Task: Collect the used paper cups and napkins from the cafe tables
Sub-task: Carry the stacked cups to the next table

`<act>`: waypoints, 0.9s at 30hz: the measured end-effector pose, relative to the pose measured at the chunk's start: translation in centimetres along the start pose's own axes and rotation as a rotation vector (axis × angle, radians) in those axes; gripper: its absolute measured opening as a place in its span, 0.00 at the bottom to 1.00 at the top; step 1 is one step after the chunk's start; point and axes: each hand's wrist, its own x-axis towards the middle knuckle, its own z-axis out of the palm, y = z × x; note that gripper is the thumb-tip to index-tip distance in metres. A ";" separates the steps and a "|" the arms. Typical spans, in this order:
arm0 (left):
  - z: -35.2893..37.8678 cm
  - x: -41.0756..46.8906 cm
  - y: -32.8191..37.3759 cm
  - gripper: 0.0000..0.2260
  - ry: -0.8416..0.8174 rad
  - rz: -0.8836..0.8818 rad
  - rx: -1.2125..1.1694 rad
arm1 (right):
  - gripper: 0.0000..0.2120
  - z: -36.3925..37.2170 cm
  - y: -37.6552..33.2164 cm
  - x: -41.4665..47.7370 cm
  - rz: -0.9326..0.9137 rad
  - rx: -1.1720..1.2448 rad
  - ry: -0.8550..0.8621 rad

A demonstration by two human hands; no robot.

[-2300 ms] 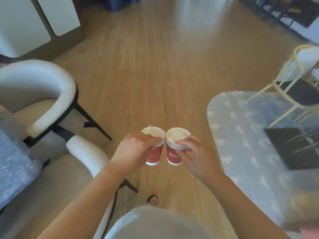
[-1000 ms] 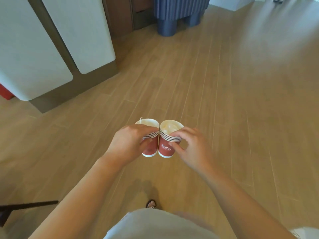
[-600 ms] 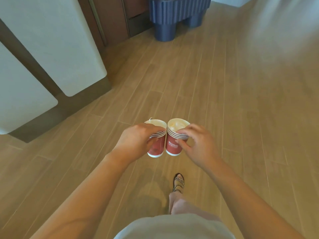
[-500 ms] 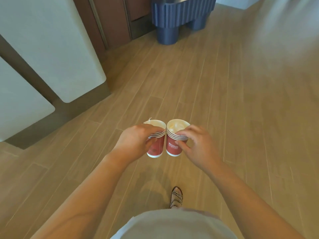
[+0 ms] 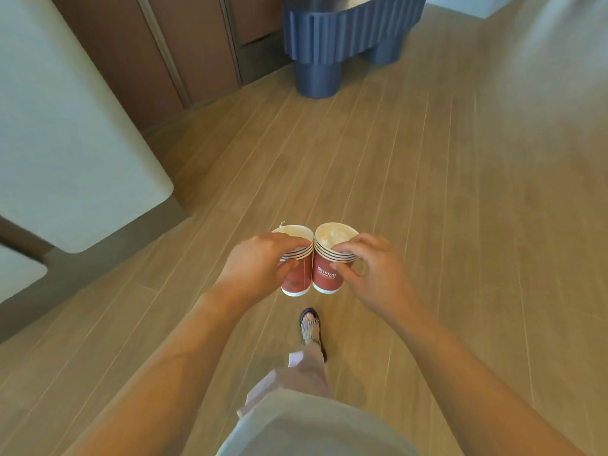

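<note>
Left hand (image 5: 260, 264) grips the left cup stack (image 5: 298, 282), right hand (image 5: 375, 274) pinches the right cup stack (image 5: 326, 278) (rims touching).

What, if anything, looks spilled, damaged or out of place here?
Nothing is spilled. The left hand and right hand hold the left cups and right cups upright, side by side. Two small oddities: a white wisp sticks up from the left cups' far rim, and a crumpled napkin fills the right cups.
</note>
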 end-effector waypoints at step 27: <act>-3.1 77.4 -16.3 0.15 0.079 -0.072 0.067 | 0.10 -1.6 29.6 74.5 -0.125 0.020 0.020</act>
